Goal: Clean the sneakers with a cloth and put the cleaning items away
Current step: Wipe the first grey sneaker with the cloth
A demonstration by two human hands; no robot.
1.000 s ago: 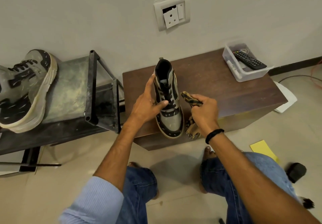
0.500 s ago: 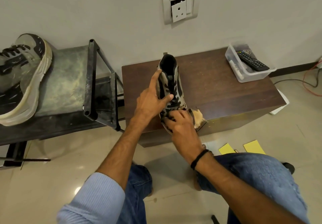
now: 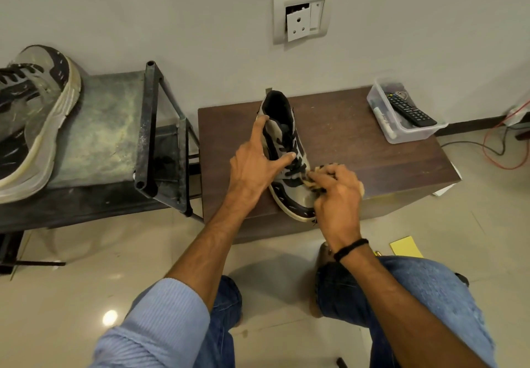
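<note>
**Sneaker handling: stiff sole, soft upper**

Sneaker (image 3: 286, 141) stands sole-down near the front edge of the brown table (image 3: 372, 155), toe toward me. I judge it light, with a stiff rubber sole and a soft padded upper. The laces will likely snag under a wipe. Best hold, I'd say, is across the midfoot or at the collar, never by the laces.

Left hand (image 3: 255, 167) grips it there, thumb over the laces and index finger up along the collar. Right hand (image 3: 335, 195) is clenched round the bunched cloth (image 3: 322, 168), pressing it on the lower laces. Cloth looks limp, so it needs bunching to scrub.

Second sneaker (image 3: 31, 115) lies on the metal rack (image 3: 106, 127) to the left, well apart, and looks dusty. Plastic tub (image 3: 401, 135) holding a remote (image 3: 410, 109) sits at the table's far right corner.
</note>
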